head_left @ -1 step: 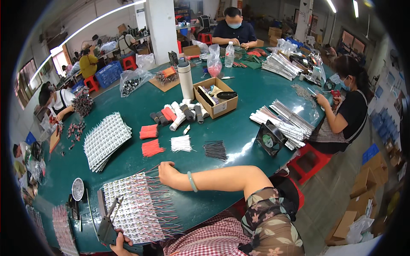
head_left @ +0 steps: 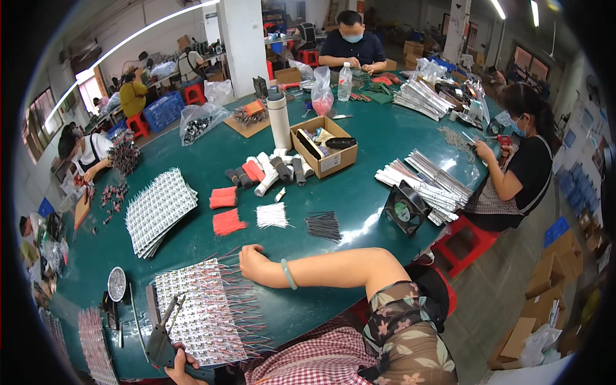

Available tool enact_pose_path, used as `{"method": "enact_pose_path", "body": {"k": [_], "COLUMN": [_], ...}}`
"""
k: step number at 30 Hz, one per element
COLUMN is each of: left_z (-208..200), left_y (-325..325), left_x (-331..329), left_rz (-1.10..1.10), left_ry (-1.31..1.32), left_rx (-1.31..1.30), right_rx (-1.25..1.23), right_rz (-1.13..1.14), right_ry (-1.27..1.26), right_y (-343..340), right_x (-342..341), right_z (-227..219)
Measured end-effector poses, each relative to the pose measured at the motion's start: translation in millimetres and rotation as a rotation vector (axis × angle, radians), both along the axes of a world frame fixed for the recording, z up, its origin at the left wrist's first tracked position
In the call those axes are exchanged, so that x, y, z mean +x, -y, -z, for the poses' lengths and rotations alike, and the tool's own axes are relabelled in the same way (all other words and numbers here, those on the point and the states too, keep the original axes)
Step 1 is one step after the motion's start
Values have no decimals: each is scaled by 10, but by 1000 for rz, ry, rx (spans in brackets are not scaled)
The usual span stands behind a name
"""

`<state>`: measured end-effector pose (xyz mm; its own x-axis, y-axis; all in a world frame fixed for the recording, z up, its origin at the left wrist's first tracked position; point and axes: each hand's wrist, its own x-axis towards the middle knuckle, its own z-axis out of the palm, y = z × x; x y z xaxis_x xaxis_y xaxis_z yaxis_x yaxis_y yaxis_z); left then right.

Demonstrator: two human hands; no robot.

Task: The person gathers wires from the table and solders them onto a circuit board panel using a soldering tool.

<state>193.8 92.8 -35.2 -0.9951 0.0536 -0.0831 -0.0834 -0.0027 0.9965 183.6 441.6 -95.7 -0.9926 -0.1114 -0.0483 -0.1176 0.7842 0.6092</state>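
Note:
My left hand [head_left: 182, 367], at the lower edge, is closed round the grip of a dark soldering gun [head_left: 158, 343]. Two thin prongs of the gun reach over a white panel of small circuit boards [head_left: 196, 305]. Rows of thin red, white and dark wires [head_left: 247, 314] stick out from the panel's right side. By its upper right corner is my right hand [head_left: 252, 262], a pale green bangle on the wrist. Its fingers are curled in beside the wire ends, and what they pinch is hidden. Bundles of red wires [head_left: 229, 222], white wires [head_left: 273, 216] and black wires [head_left: 323, 226] lie beyond.
Stacked white panels [head_left: 160, 212] lie to the left, near a small round metal dish [head_left: 117, 284]. Further off stand a cream bottle [head_left: 278, 122] and a cardboard box [head_left: 337, 160]. A black fan [head_left: 407, 208] stands at right. Co-workers sit around the green table [head_left: 378, 144].
My right hand has shifted very slightly to the right. Otherwise the two frames look alike.

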Motion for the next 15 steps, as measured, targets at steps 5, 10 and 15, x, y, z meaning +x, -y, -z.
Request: {"method": "enact_pose_path", "body": {"k": [5,10,15], "left_z": [-16,41,26], "left_y": [-116,-73,-66], "left_x": [-63,-92,-81], "left_rz": [-45,-34,-72], "left_ry": [13,29,4], "left_rx": [336,331,271], "right_rx": [8,-38,-486], "right_rz": [-28,-27,-122], "right_ry": [-15,-21,-346], "right_y": [-4,3,142], "right_x": [26,72,28], "right_z": [-81,-103,-409]}}
